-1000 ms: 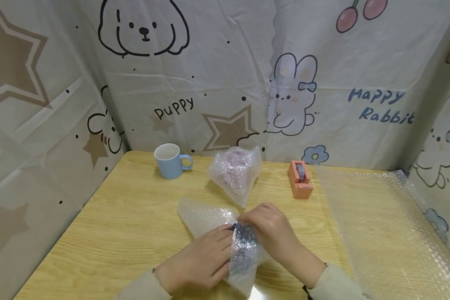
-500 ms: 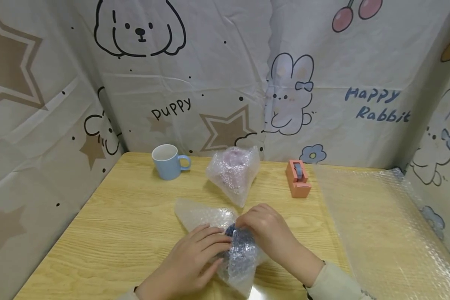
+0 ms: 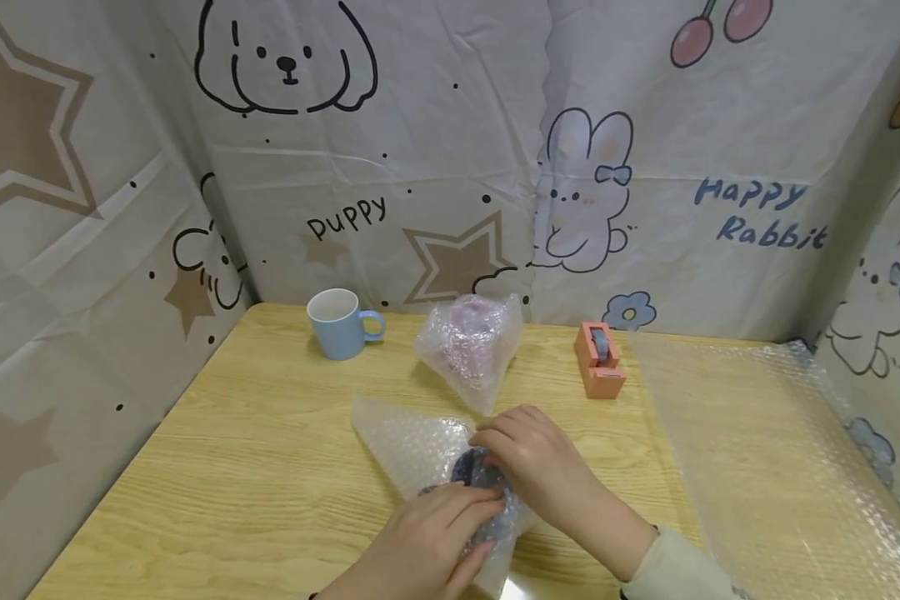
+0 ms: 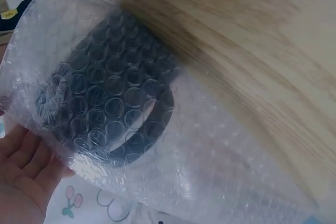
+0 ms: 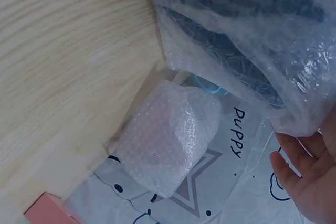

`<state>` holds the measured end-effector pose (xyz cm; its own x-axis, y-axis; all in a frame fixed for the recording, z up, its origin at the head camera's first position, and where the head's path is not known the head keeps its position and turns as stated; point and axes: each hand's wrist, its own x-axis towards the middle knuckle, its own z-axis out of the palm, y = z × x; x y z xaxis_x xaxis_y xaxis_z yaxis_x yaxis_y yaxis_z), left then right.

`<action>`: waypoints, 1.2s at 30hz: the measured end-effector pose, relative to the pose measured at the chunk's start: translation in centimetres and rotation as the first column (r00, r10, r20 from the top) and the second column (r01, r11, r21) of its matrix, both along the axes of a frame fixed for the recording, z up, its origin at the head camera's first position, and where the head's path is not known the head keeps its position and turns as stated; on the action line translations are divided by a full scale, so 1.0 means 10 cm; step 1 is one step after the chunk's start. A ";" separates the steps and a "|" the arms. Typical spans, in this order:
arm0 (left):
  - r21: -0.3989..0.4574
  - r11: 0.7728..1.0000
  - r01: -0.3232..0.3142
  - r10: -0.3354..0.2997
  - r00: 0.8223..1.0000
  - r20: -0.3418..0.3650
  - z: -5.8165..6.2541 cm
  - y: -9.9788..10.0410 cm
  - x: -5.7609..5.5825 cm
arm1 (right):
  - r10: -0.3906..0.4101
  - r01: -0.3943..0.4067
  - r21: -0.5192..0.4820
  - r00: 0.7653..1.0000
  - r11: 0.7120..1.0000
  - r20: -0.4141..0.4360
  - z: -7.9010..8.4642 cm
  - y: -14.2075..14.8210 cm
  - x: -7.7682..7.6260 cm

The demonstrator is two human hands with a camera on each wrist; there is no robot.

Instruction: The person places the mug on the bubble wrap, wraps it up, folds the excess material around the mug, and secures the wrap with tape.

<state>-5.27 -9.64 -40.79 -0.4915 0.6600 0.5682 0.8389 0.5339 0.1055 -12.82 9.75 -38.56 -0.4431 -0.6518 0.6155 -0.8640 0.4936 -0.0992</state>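
A dark blue mug (image 3: 468, 468) lies in a sheet of bubble wrap (image 3: 408, 442) near the table's front. Its curved handle (image 4: 155, 135) shows through the bubbles in the left wrist view. My left hand (image 3: 438, 533) rests over the near side, its fairly straight fingers pressing the wrap onto the mug. At the mug's right, my right hand (image 3: 536, 462) has curled fingers and holds the wrap by the mug's rim. The right wrist view has this hand (image 5: 312, 174) at the wrap's edge. Fingertips of both hands are partly hidden.
Behind stands a pinkish object in bubble wrap (image 3: 471, 346). A light blue mug (image 3: 339, 325) is at the back left, and an orange tape dispenser (image 3: 600, 360) at the back right. A large flat bubble wrap sheet (image 3: 765, 450) covers the table's right side.
My left hand drew back slightly from the wrap, then moved right and over the mug, pressing the flap down. More of the dark mug shows. My right hand stays about where it was.
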 end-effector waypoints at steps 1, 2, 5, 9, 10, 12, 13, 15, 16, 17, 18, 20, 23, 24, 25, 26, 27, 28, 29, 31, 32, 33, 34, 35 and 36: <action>0.003 1.000 -0.002 0.002 1.000 -0.008 -0.01 0.01 0.00 | 0.006 -0.006 -0.011 1.000 1.000 -0.005 0.00 0.02 0.02; 0.003 1.000 -0.005 0.005 1.000 -0.016 -0.01 0.01 0.00 | 0.014 -0.014 -0.027 1.000 1.000 -0.007 -0.01 0.04 0.04; -0.002 1.000 -0.009 0.009 1.000 -0.027 -0.02 0.02 0.00 | 0.054 -0.057 -0.080 0.998 0.995 -0.040 -0.02 0.13 0.13; -0.006 1.000 -0.015 0.015 1.000 -0.007 -0.01 0.02 0.00 | 0.115 -0.130 -0.116 0.985 0.985 -0.125 -0.05 0.22 0.28; -0.001 1.000 -0.012 0.012 1.000 -0.005 -0.01 0.01 0.00 | 0.124 -0.139 -0.110 0.983 0.984 -0.137 -0.07 0.24 0.32; 0.015 1.000 -0.012 0.012 1.000 0.017 0.00 -0.01 0.00 | 0.133 -0.148 -0.088 0.980 0.985 -0.149 -0.10 0.27 0.38; 0.026 1.000 -0.013 0.012 0.999 0.040 0.00 -0.03 0.00 | 0.136 -0.147 -0.074 0.980 0.986 -0.145 -0.11 0.28 0.40; 0.058 0.998 -0.003 0.000 0.999 0.045 0.01 -0.05 -0.02 | 0.135 -0.140 -0.038 0.985 0.989 -0.112 -0.13 0.32 0.43; 0.071 0.997 0.002 -0.005 0.999 0.046 0.01 -0.06 -0.02 | 0.133 -0.135 -0.021 0.987 0.991 -0.093 -0.14 0.34 0.44; 0.082 0.997 0.006 -0.010 0.999 0.049 0.00 -0.07 -0.02 | 0.136 -0.138 -0.014 0.987 0.990 -0.085 -0.15 0.35 0.44; 0.090 0.996 0.016 -0.019 0.999 0.034 0.00 -0.08 -0.03 | 0.139 -0.140 -0.007 0.988 0.990 -0.073 -0.16 0.36 0.44; 0.100 0.995 0.030 -0.031 0.999 0.013 -0.02 -0.09 -0.03 | 0.143 -0.143 0.002 0.988 0.990 -0.052 -0.18 0.38 0.45; 0.103 0.994 0.039 -0.038 0.999 -0.010 -0.03 -0.10 -0.02 | 0.146 -0.146 -0.004 0.989 0.989 -0.033 -0.21 0.38 0.46; 0.108 0.993 0.042 -0.040 0.999 -0.018 -0.03 -0.10 -0.02 | 0.146 -0.146 -0.009 0.989 0.989 -0.023 -0.21 0.38 0.47; 0.116 0.992 0.043 -0.041 0.999 -0.019 -0.02 -0.11 -0.03 | 0.147 -0.147 -0.014 0.989 0.989 -0.020 -0.22 0.38 0.47; 0.125 0.991 0.041 -0.039 0.999 -0.013 -0.01 -0.13 -0.03 | 0.147 -0.147 -0.018 0.989 0.989 -0.011 -0.22 0.38 0.47; 0.134 0.990 0.034 -0.033 0.999 -0.006 0.00 -0.15 -0.04 | 0.144 -0.144 -0.016 0.990 0.989 -0.004 -0.22 0.38 0.47; 0.145 0.989 0.023 -0.024 1.000 0.005 0.01 -0.18 -0.06 | 0.142 -0.142 -0.013 0.990 0.990 -0.002 -0.22 0.39 0.47; 0.157 0.988 0.010 -0.013 1.000 0.017 0.02 -0.22 -0.08 | 0.139 -0.139 -0.006 0.990 0.990 0.000 -0.22 0.39 0.47; 0.186 0.982 -0.021 0.010 0.998 0.059 0.05 -0.30 -0.12 | 0.127 -0.127 0.016 0.992 0.992 0.003 -0.21 0.40 0.47; 0.198 0.980 -0.039 0.025 0.997 0.073 0.06 -0.35 -0.15 | 0.118 -0.118 0.029 0.993 0.993 0.004 -0.20 0.40 0.47; 0.207 0.976 -0.060 0.044 0.996 0.083 0.07 -0.41 -0.19 | 0.114 -0.114 0.036 0.993 0.993 0.002 -0.20 0.40 0.47; 0.217 0.973 -0.083 0.063 0.993 0.095 0.07 -0.46 -0.22 | 0.112 -0.112 0.040 0.994 0.993 -0.001 -0.20 0.40 0.48; 0.226 0.968 -0.109 0.089 0.991 0.100 0.08 -0.51 -0.26 | 0.112 -0.112 0.042 0.994 0.993 -0.003 -0.19 0.40 0.48; 0.234 0.962 -0.144 0.121 0.987 0.109 0.08 -0.56 -0.29 | 0.110 -0.110 0.042 0.994 0.993 -0.003 -0.19 0.40 0.48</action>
<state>-8.18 -15.28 -40.00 -0.6232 0.4351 0.6499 0.7430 0.5889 0.3182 -8.04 13.71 -40.49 -0.3640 -0.7214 0.5891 -0.9138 0.3991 -0.0758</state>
